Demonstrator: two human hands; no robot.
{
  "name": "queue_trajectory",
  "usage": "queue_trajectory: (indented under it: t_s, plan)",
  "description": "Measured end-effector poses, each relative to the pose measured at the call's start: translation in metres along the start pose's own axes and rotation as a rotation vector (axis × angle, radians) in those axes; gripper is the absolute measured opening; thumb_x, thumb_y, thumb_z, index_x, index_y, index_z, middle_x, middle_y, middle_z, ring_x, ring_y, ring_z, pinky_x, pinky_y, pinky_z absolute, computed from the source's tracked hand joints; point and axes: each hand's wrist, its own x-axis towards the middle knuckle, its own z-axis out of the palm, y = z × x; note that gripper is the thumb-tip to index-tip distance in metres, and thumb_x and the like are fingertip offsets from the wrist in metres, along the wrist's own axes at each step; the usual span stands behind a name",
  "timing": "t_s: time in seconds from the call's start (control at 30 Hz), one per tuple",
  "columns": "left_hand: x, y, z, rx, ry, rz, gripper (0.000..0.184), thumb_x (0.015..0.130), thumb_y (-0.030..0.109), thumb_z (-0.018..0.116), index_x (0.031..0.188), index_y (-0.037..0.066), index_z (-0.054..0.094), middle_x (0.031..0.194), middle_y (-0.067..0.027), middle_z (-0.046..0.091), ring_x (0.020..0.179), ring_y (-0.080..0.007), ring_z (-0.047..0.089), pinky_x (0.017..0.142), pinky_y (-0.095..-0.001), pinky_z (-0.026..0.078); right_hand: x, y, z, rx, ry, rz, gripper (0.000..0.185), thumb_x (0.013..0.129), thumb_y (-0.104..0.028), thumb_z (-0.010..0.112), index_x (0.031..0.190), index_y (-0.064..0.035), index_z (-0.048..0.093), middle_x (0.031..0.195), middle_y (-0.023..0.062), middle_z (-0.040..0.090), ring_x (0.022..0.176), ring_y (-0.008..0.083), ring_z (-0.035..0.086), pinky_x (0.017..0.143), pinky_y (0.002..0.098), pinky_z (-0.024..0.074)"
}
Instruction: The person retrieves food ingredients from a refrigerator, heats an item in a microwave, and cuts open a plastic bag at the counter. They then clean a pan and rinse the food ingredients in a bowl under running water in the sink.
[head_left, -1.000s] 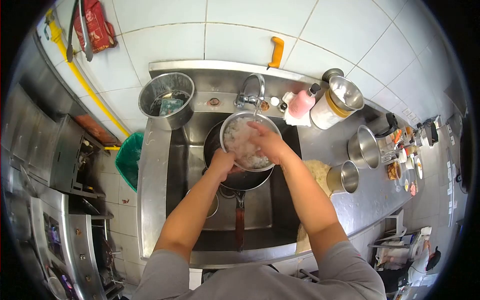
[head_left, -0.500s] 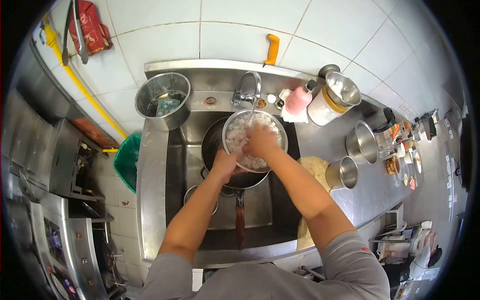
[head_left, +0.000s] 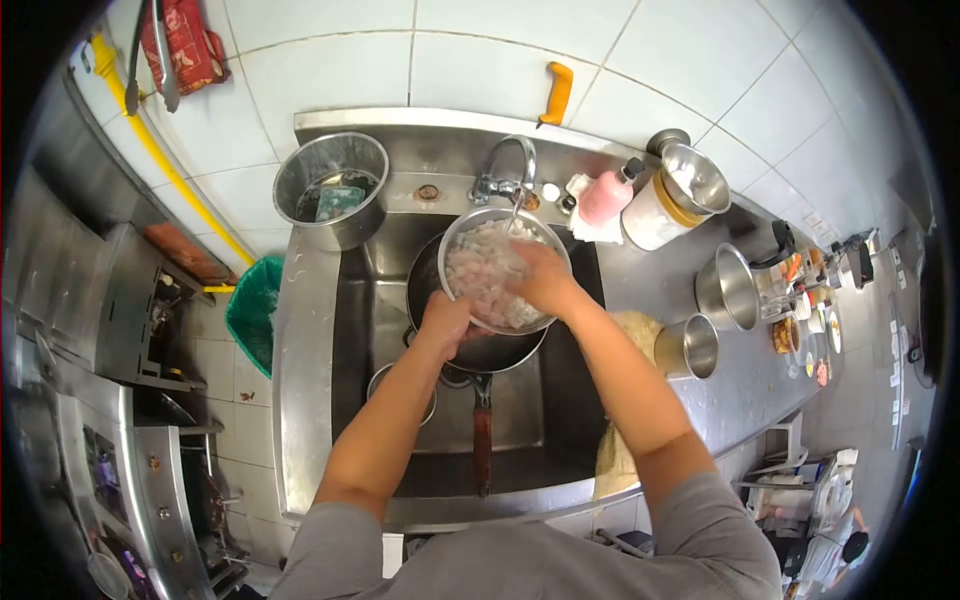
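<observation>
A: How are the hands set?

B: The left hand [head_left: 447, 322] clasps the near-left rim of the bowl [head_left: 482, 217]; the right hand [head_left: 545, 280] reaches in among the pale pieces [head_left: 478, 277] (its fingers blur there, so whether they spread or curl cannot be told).

A: What makes for good handling here?

B: As a judgement: a firm hold at the rim, the mouth nearly level beneath the tap [head_left: 524, 152], and slow, loose turns of the fingers from the bottom up, lest pieces slip over the edge.

A: Which way does the bowl point?

B: Its mouth faces upward; being round, it shows no long axis. It lies above the pan [head_left: 503, 354] in the sink [head_left: 518, 425], though contact between them cannot be judged. The pan's long axis follows its handle [head_left: 482, 440], directed toward the sink's near edge.
</observation>
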Motion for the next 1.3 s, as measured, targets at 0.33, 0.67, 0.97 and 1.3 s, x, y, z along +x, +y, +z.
queue_trajectory:
  t_s: [0.33, 0.67, 0.97, 1.3]
  plan:
    - [-0.007, 0.001, 0.009, 0.027, 0.065, -0.004, 0.029, 0.089, 0.01, 0.061, 0.115, -0.002, 0.064, 0.097, -0.0146, 0.071, 0.078, -0.0254, 0.073, 0.059, -0.0322, 0.061, 0.05, 0.041, 0.048, 1.754, -0.309, 0.628, 0.062, 0.098, -0.035, 0.062, 0.148, -0.0023, 0.047, 0.157, 0.0199, 0.042, 0.139, 0.0351, 0.044, 0.105, 0.0533, 0.047]
    - [-0.022, 0.011, 0.005, 0.026, 0.019, -0.003, 0.032, 0.089, 0.006, 0.058, 0.119, -0.004, 0.062, 0.098, -0.0151, 0.071, 0.078, -0.0267, 0.074, 0.062, -0.0324, 0.064, 0.033, -0.017, -0.008, 1.025, -0.155, 0.827, 0.076, 0.095, -0.041, 0.066, 0.159, -0.0149, 0.035, 0.164, 0.0198, 0.033, 0.146, 0.043, 0.037, 0.107, 0.0676, 0.0389]
    - [-0.002, 0.011, -0.013, 0.007, 0.035, -0.029, 0.032, 0.088, 0.004, 0.054, 0.118, -0.005, 0.064, 0.101, -0.02, 0.071, 0.077, -0.0295, 0.074, 0.061, -0.0368, 0.064, 0.007, -0.032, -0.022, 0.55, -0.381, -0.117, 0.063, 0.089, -0.045, 0.071, 0.143, -0.0153, 0.061, 0.159, 0.0185, 0.041, 0.14, 0.0404, 0.047, 0.113, 0.0548, 0.0378]
    - [0.01, -0.007, -0.003, 0.037, 0.046, 0.036, 0.039, 0.087, 0.005, 0.056, 0.124, -0.005, 0.058, 0.106, -0.0182, 0.069, 0.079, -0.0283, 0.074, 0.06, -0.0353, 0.064, 0.02, -0.05, 0.005, -0.375, -0.294, 0.07, 0.047, 0.08, -0.037, 0.076, 0.123, -0.0164, 0.072, 0.143, 0.0128, 0.053, 0.13, 0.0402, 0.052, 0.101, 0.0518, 0.0513]
